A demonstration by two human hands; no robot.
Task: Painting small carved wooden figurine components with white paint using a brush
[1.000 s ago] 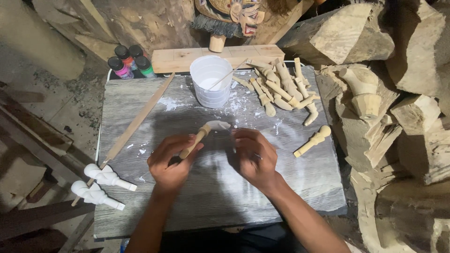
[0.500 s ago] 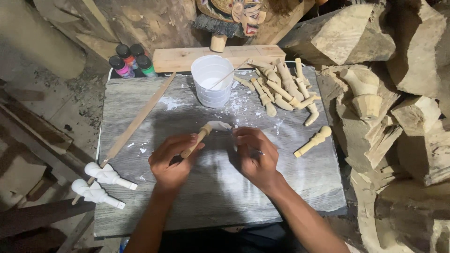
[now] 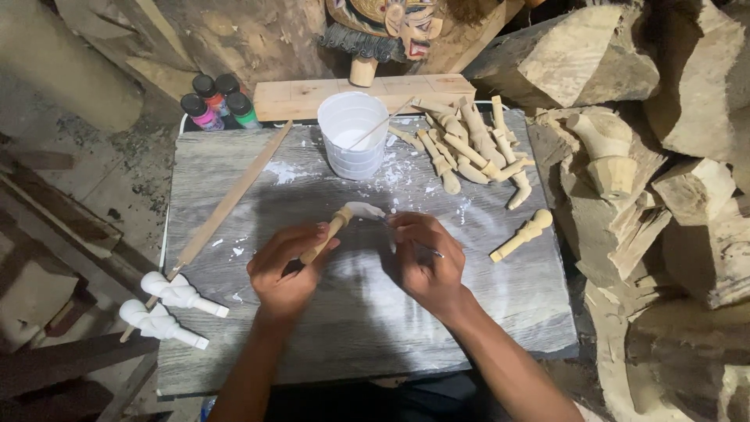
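Left hand (image 3: 287, 270) is gripping a carved wooden piece (image 3: 337, 225) by its shaft, fingers clenched round it, whitened end pointing twd the far edge, above the middle of the grey board (image 3: 375, 328). Right hand (image 3: 426, 258) is pinching a thin brush (image 3: 426, 250), fingertips closed on it, tip touching the piece's white end. Open room: near half of the board is lying bare under both wrists; near-right corner also bare. Far edge is carrying a white cup (image 3: 353, 144) w/ a stick leaning in it, white smears around it. Far-right corner is holding a pile of unpainted wooden pieces (image 3: 469, 148); one single piece (image 3: 522, 235) is lying near the right edge. A long slat (image 3: 234, 195) is running diagonally along the left side. Two white-coated pieces (image 3: 172, 309) are overhanging the left edge. Paint bottles (image 3: 219, 100) are standing beyond the far-left corner. Rough wood blocks (image 3: 664, 195) are crowding the right side.
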